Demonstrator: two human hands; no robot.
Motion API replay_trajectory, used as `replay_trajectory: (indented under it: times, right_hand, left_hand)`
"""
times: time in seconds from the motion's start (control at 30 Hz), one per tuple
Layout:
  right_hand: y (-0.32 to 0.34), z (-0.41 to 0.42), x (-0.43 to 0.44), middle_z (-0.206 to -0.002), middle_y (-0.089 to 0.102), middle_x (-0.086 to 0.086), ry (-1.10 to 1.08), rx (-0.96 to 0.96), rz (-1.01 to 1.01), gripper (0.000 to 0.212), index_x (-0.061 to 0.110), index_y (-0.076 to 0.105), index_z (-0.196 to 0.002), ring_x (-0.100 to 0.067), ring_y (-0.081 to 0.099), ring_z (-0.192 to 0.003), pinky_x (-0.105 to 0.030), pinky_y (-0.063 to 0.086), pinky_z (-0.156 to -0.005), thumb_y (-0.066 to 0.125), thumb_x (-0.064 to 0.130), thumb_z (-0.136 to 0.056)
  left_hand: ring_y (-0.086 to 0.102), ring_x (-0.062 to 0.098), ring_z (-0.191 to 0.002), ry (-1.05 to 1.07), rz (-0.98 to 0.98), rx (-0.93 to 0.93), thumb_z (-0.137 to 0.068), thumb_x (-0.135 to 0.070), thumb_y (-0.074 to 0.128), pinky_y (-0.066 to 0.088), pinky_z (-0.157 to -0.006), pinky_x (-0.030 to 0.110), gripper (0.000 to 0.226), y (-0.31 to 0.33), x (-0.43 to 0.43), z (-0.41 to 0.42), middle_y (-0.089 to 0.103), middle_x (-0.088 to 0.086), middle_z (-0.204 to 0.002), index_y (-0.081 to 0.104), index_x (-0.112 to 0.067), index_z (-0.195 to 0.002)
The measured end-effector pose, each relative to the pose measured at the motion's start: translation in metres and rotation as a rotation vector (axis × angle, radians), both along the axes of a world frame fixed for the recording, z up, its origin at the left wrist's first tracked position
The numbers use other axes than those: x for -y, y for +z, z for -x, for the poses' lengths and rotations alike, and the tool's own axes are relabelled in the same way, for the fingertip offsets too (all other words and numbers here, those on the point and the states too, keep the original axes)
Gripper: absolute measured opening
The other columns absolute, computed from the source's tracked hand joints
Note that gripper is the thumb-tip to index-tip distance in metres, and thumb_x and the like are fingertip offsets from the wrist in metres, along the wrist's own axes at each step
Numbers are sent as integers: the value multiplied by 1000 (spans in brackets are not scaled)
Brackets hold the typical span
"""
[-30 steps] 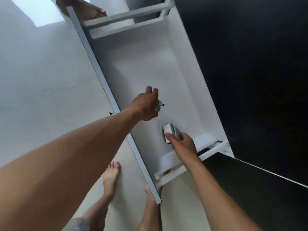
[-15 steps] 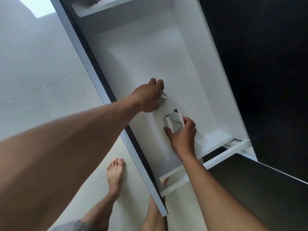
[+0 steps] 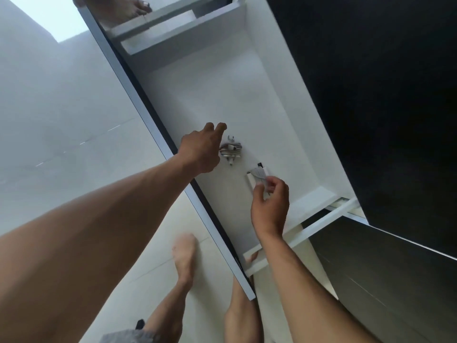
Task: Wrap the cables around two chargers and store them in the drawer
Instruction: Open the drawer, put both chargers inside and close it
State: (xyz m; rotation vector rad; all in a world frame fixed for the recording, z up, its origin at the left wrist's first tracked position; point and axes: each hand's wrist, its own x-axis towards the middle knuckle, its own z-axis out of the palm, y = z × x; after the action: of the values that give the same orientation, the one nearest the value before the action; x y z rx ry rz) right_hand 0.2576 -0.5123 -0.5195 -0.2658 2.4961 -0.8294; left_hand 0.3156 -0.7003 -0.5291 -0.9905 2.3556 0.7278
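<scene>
Two chargers, each bound in its own grey cable, lie on the white floor of an open drawer [image 3: 210, 90], close together but not touching, toward the end nearest the person. The far charger [image 3: 231, 151] sits with its metal prongs pointing up and away, its cable looped round the middle. The near charger [image 3: 257, 175], a white block with cable turns across its top, lies just beside it, nearer the drawer's right wall.

The left hand [image 3: 200, 149] reaches in over the drawer's front panel [image 3: 148, 120] with its back to the camera. Its edge meets the far charger, two fingers [image 3: 220, 126] lifted above it; the rest are hidden, so whether it grips the charger cannot be told. The right hand [image 3: 270, 204] comes in from below, its thumb and curled fingers [image 3: 274, 181] pinching the near end of the near charger.

The drawer juts from a dark, glossy cabinet [image 3: 383, 95], whose lower front [image 3: 395, 280] reflects light to the right. A white metal runner [image 3: 321, 224] shows at the drawer's near end. Below, the person's bare feet [image 3: 185, 251] stand on a pale tiled floor [image 3: 61, 144], and grey shorts [image 3: 128, 336] edge into the bottom of the view. Another bare foot [image 3: 118, 8] shows at the top edge.
</scene>
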Motion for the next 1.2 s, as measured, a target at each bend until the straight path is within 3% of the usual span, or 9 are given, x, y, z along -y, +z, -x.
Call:
replay_trajectory:
  times: [0.07, 0.23, 0.47, 0.63, 0.77, 0.87, 1.0, 1.1, 1.2]
  right_hand:
    - [10, -13, 10, -93, 62, 0, -141, 39, 57, 5, 16, 57, -96, -14, 60, -84, -34, 52, -72, 53, 17, -94]
    - [21, -45, 24, -74, 65, 3, -252, 312, 88, 11, 17, 58, -88, -13, 62, -63, -7, 42, -49, 49, 17, -95]
    - [42, -58, 16, -68, 63, 5, -151, 393, 2, 12, 18, 59, -85, -9, 59, -57, -21, 44, -55, 50, 20, -92]
    - [58, -72, 10, -58, 61, 0, -201, 477, 47, 12, 18, 56, -85, -15, 59, -41, -24, 39, -45, 46, 20, -93]
    - [72, -90, 1, -50, 59, -4, -119, 455, 138, 20, 17, 56, -78, -21, 60, -39, -22, 40, -40, 47, 19, -95]
    - [71, -104, -7, -54, 65, -5, -92, 580, 158, 30, 18, 61, -72, -25, 68, -51, -28, 48, -47, 45, 23, -96]
    - [70, -118, -17, -87, 75, 3, -26, 589, 163, 32, 27, 68, -80, -7, 70, -82, -31, 58, -76, 42, 28, -98]
    - [75, -117, -17, -106, 73, 6, -13, 573, 190, 32, 8, 70, -99, 8, 60, -97, -11, 47, -82, 44, 27, -100]
    - [72, -107, -18, -107, 62, 22, -40, 570, 220, 32, 13, 69, -115, 30, 49, -90, 7, 33, -79, 43, 25, -101]
  left_hand:
    - [61, 35, -91, -4, 27, -4, -88, -12, 56, 39, -65, 35, 61, 7, 3, -4, 51, 11, -130, 32, -19, -143]
    - [62, 34, -100, 3, 212, -180, -93, -22, 49, 41, -85, 39, 30, 26, 7, -14, 66, 10, -114, 59, -12, -120]
    - [35, 32, -130, 413, 358, -281, -88, -21, 52, 26, -107, 40, 38, 49, 19, -45, 50, 12, -132, 54, -13, -125]
    - [36, 27, -125, 770, 249, -386, -84, -4, 50, 39, -104, 31, 48, 58, 4, -58, 39, 11, -135, 48, -10, -131]
    - [41, 18, -119, 1034, 159, -444, -86, 6, 48, 35, -89, 7, 61, 57, 2, -55, 33, 8, -136, 36, -15, -143]
    - [55, 26, -106, 1153, 114, -425, -96, -7, 45, 50, -85, 22, 52, 55, -2, -53, 42, 10, -134, 36, -23, -145]
    - [64, 26, -100, 1233, 97, -476, -95, -15, 51, 54, -93, 46, 47, 50, -2, -60, 60, 2, -116, 46, -36, -136]
    - [64, 22, -89, 1309, 42, -450, -93, -18, 57, 55, -89, 44, 38, 55, 1, -56, 61, -4, -98, 47, -29, -128]
    - [62, 24, -92, 1321, -5, -414, -92, -26, 61, 53, -92, 44, 35, 57, 3, -49, 61, -5, -92, 49, -18, -124]
